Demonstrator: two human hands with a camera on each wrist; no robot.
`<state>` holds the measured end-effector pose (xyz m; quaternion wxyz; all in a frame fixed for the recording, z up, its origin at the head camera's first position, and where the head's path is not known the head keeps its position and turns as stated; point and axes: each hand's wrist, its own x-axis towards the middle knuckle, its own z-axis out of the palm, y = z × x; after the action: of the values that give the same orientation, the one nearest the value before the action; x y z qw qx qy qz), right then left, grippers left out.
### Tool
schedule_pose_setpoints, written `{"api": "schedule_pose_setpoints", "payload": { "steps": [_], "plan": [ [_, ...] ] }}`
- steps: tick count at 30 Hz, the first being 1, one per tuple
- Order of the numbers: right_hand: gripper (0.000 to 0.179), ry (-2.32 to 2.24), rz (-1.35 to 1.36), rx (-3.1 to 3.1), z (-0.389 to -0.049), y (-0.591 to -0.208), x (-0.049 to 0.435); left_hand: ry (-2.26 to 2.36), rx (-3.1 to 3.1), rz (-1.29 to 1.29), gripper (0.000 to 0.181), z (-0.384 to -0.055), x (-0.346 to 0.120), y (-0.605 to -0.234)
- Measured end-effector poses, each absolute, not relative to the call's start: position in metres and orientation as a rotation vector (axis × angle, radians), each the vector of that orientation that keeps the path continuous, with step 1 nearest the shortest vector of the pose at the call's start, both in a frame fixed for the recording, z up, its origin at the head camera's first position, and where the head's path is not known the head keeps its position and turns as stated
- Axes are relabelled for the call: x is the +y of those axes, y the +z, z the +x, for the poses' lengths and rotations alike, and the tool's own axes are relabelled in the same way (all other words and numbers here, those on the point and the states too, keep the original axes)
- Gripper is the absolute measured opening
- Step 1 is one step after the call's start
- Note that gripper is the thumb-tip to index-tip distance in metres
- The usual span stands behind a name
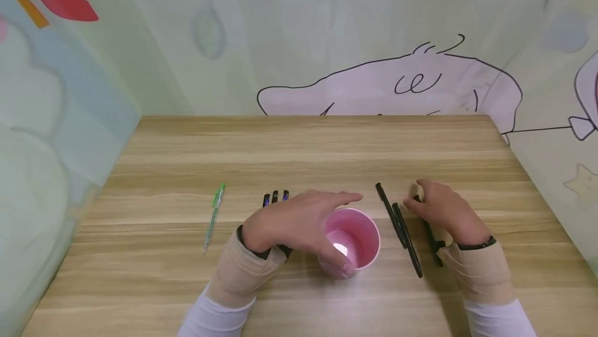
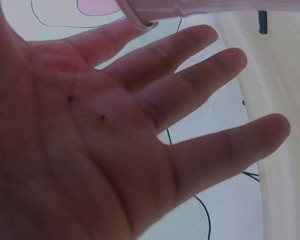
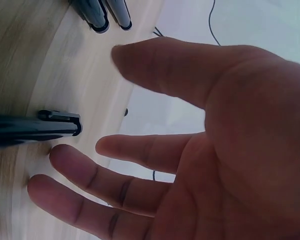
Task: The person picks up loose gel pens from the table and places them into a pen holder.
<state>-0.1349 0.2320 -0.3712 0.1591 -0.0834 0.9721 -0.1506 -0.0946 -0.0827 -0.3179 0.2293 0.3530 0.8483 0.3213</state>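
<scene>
A pink cup stands upright on the table, its mouth facing up. My left hand is spread beside it, with the thumb overlapping the cup's near side in the head view. The left wrist view shows straight, parted fingers below the cup's rim. Over a black pen at the right is my right hand. In the right wrist view that pen lies beyond the fingertips, with the thumb held apart and nothing gripped.
Two more black pens lie touching or crossing between cup and right hand. Left of the cup, three dark pen ends show past my left hand, which hides the rest. A clear green pen lies farther left on the wooden table.
</scene>
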Motion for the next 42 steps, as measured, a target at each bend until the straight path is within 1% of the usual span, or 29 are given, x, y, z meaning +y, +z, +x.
{"api": "schedule_pose_setpoints", "payload": {
  "steps": [3,11,19,23,30,42],
  "plan": [
    [0.067,-0.418,-0.243,2.780,-0.1356,-0.3725,0.2334,0.880,2.312,0.986,0.114,-0.0947,-0.0815,-0.3184],
    [0.060,-0.424,-0.238,2.766,-0.1363,-0.3743,0.2333,0.839,2.303,0.997,0.115,-0.0935,-0.0800,-0.3193],
    [0.051,-0.438,-0.254,2.761,-0.1348,-0.3755,0.2307,0.824,2.291,1.000,0.111,-0.0932,-0.0785,-0.3213],
    [0.047,-0.439,-0.266,2.762,-0.1348,-0.3777,0.2308,0.833,2.281,1.006,0.105,-0.0928,-0.0774,-0.3224],
    [0.048,-0.484,-0.273,2.758,-0.1357,-0.3792,0.2343,0.848,2.264,1.009,0.099,-0.0935,-0.0765,-0.3245],
    [0.048,-0.526,-0.270,2.784,-0.1402,-0.3749,0.2358,0.889,2.244,1.015,0.098,-0.0962,-0.0764,-0.3239]
  ]
}}
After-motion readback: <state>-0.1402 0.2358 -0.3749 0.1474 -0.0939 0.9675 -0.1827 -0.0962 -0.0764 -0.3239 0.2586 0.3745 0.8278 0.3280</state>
